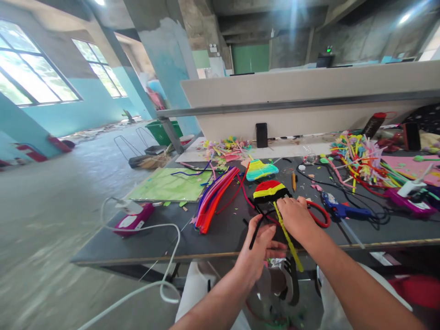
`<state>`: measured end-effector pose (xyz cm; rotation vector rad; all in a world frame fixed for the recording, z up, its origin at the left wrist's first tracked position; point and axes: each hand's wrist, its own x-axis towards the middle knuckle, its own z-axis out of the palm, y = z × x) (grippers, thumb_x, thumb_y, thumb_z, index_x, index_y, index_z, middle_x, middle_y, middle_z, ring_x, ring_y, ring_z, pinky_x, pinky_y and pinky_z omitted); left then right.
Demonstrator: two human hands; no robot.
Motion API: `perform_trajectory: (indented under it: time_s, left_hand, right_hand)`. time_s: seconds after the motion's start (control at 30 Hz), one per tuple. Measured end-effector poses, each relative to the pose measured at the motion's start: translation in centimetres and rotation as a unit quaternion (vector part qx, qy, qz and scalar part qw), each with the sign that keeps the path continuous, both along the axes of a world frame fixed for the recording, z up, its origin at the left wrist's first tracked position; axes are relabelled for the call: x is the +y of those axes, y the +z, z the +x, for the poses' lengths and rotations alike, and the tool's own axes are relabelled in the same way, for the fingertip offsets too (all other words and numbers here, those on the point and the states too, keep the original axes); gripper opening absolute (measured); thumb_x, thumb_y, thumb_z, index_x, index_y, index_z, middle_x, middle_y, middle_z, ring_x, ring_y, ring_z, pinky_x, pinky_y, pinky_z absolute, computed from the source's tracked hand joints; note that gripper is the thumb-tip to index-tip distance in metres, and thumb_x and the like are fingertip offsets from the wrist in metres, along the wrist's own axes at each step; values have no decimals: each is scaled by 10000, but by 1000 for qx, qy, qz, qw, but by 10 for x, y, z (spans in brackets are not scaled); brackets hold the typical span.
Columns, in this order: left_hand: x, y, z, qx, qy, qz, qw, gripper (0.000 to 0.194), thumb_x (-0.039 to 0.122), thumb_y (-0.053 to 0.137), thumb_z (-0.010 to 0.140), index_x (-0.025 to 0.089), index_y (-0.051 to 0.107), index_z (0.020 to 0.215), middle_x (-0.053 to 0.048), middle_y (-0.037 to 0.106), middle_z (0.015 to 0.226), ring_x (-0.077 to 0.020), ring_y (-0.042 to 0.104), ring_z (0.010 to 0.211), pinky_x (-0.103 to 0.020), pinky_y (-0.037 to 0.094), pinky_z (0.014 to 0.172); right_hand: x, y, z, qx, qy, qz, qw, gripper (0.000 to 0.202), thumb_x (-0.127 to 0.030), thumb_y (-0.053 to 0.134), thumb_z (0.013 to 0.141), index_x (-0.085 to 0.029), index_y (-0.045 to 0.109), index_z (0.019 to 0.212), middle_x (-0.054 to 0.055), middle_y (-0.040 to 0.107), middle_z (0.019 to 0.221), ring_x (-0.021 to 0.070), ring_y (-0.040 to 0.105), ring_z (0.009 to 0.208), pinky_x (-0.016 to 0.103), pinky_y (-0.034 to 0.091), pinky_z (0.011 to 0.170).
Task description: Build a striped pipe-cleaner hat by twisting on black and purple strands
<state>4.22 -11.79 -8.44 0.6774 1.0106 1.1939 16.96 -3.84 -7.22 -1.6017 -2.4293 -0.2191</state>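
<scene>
While the right hand [297, 217] has its fingers pinched on the upper end of a yellow stem [288, 238], by the near edge of a red, yellow and black striped piece [270, 191], the left hand [258, 246] curls around a black stem [254, 234]; whether its fingers are clamped cannot be told. The striped piece lies on the bench [185, 245], just to the far side of the hands. Because loose stems cross there, they could tangle or bend, and the yellow one's low end, reaching past the near edge, might snag. A red coil [325, 215] sits right beside the right hand, with a blue glue gun [345, 210] farther right; leftward lies a bundle of colourful stems [216, 200], and a teal-and-yellow piece [260, 170] rests just beyond.
</scene>
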Motion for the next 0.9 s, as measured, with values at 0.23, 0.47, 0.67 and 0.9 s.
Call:
perform_trajectory:
  time_s: [0.23,0.47,0.67,0.9]
  left_hand:
    - [11,-8,11,91,-9,-9,996,562,426,642,742,174,370,1165,49,532,622,-68,452,378,-170,291,336]
    - [20,-10,3,38,-15,61,997,371,322,689,690,177,467,951,40,558,638,-95,563,568,-213,463,570]
    - [29,-4,-5,43,-33,76,996,339,221,664,656,179,445,911,32,541,756,-77,535,524,-247,500,518]
    - [43,10,-5,-14,-86,62,994,658,154,678,621,275,369,1189,23,525,935,-42,508,480,-161,351,367]
  right_hand:
    - [-13,2,-7,34,-22,43,998,92,-111,450,857,-175,503,897,71,617,883,231,568,877,369,250,810]
    - [-18,7,-4,92,-22,48,994,160,-139,378,915,-168,535,905,78,662,834,203,602,814,349,268,806]
    - [-6,7,10,230,-44,-58,971,137,-203,430,902,-211,564,924,9,694,775,159,636,729,255,336,640]
    - [-14,7,3,186,-50,7,981,150,-202,465,866,-221,614,869,16,700,785,178,614,717,268,336,659]
